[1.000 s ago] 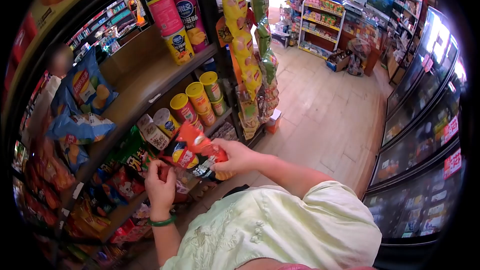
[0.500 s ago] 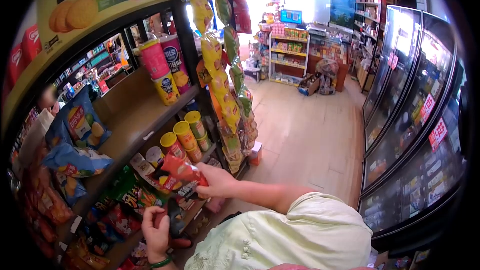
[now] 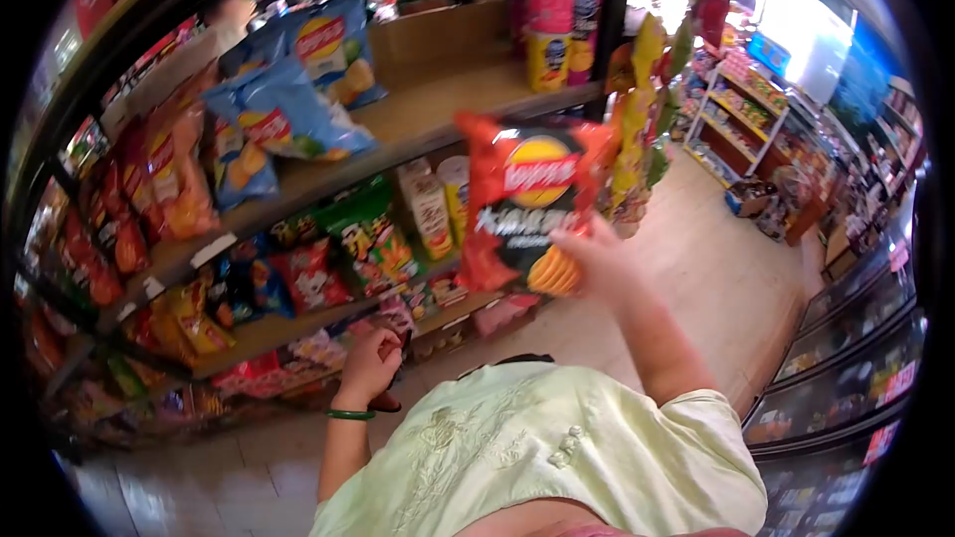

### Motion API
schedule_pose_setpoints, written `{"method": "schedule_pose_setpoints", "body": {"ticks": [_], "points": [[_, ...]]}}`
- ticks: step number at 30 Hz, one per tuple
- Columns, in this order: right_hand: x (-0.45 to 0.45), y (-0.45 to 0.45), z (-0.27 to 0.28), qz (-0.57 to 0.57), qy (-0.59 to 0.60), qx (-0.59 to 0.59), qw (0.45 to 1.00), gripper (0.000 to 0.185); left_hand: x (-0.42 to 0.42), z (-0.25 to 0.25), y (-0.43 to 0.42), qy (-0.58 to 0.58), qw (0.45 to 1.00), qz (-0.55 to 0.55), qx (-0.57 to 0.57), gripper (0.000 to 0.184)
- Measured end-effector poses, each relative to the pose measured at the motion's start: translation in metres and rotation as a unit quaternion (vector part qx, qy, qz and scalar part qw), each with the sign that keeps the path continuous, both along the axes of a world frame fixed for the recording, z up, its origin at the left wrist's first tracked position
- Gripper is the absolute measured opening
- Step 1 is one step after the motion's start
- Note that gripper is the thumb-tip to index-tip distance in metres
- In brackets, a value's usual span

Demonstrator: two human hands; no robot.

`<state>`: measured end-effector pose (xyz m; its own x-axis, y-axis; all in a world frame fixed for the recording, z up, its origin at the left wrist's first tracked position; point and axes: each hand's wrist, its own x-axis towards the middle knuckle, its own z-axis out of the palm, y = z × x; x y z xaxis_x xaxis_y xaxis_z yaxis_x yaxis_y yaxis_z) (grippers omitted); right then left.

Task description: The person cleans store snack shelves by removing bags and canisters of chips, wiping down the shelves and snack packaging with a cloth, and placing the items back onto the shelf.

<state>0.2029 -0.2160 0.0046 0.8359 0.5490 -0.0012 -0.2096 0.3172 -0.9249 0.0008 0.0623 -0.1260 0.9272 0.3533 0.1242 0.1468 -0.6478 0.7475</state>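
Note:
A red and black chip bag (image 3: 527, 204) is held upright in front of the shelves, its printed front facing me. My right hand (image 3: 595, 257) grips it at its lower right side. Lower and to the left, my left hand (image 3: 374, 362), with a green bangle on the wrist, has its fingers curled closed near the lower shelf; whether something small is in them is hidden. Blue chip bags (image 3: 284, 119) lie on the upper shelf, and a green snack bag (image 3: 366, 236) stands on the shelf below.
Stacked canisters (image 3: 549, 25) stand at the upper shelf's right end. Hanging snack strips (image 3: 637, 89) run down beside the post. Glass-door coolers (image 3: 846, 338) line the right side. A person (image 3: 231, 18) is behind the shelves at the upper left.
My right hand has raised the red and black bag and turned its front toward me. The view has swung left toward the shelves. My left hand's fingers are more curled.

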Motion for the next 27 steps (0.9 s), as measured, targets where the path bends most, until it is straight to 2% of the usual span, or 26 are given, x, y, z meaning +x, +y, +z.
{"method": "schedule_pose_setpoints", "body": {"ticks": [1,3,5,7,9,11,12,13,15,19,21,22,23,25,27], "points": [[0.001,0.000,0.010,0.016,0.022,0.013,1.000,0.046,-0.012,-0.006,0.006,0.004,0.997,0.024,-0.079,0.015],[0.012,0.010,0.019,0.040,-0.035,0.076,0.996,0.044,-0.034,-0.018,0.014,0.029,0.996,0.053,-0.072,0.015],[0.025,0.022,0.037,0.043,-0.105,0.067,0.991,0.044,-0.053,-0.043,0.021,0.047,0.985,0.107,-0.124,0.016],[0.034,0.037,0.062,0.019,-0.157,0.041,0.987,0.043,-0.066,-0.040,0.015,0.052,0.985,0.128,-0.104,0.015],[0.046,0.052,0.089,-0.004,-0.225,0.016,0.974,0.041,-0.080,-0.053,0.012,0.063,0.971,0.172,-0.154,0.015],[0.076,0.069,0.109,0.005,-0.250,0.027,0.968,0.038,-0.093,-0.059,0.005,0.042,0.968,0.191,-0.155,0.014],[0.088,0.083,0.116,-0.003,-0.263,0.070,0.962,0.031,-0.098,-0.056,0.000,0.046,0.962,0.212,-0.163,0.013],[0.098,0.090,0.128,-0.017,-0.239,0.011,0.971,0.034,-0.102,-0.056,-0.004,0.049,0.956,0.233,-0.170,0.013],[0.135,0.119,0.131,-0.012,-0.297,0.064,0.953,0.038,-0.117,-0.074,-0.009,0.041,0.946,0.269,-0.177,0.013],[0.180,0.171,0.127,0.010,-0.231,0.100,0.968,0.039,-0.147,-0.097,-0.021,0.052,0.924,0.333,-0.178,0.014],[0.206,0.192,0.126,-0.028,-0.249,0.019,0.968,0.039,-0.156,-0.109,-0.027,0.043,0.920,0.352,-0.167,0.014],[0.214,0.199,0.128,-0.023,-0.248,0.022,0.968,0.039,-0.157,-0.112,-0.032,0.021,0.908,0.364,-0.205,0.013],[0.219,0.204,0.131,-0.011,-0.217,-0.011,0.976,0.036,-0.158,-0.113,-0.038,0.022,0.906,0.369,-0.206,0.013],[0.243,0.219,0.134,0.003,-0.186,-0.042,0.982,0.034,-0.141,-0.082,-0.055,0.042,0.901,0.384,-0.198,0.011],[0.279,0.242,0.128,0.058,-0.192,-0.054,0.978,0.034,-0.137,-0.091,-0.057,0.070,0.895,0.388,-0.208,0.009]]}}
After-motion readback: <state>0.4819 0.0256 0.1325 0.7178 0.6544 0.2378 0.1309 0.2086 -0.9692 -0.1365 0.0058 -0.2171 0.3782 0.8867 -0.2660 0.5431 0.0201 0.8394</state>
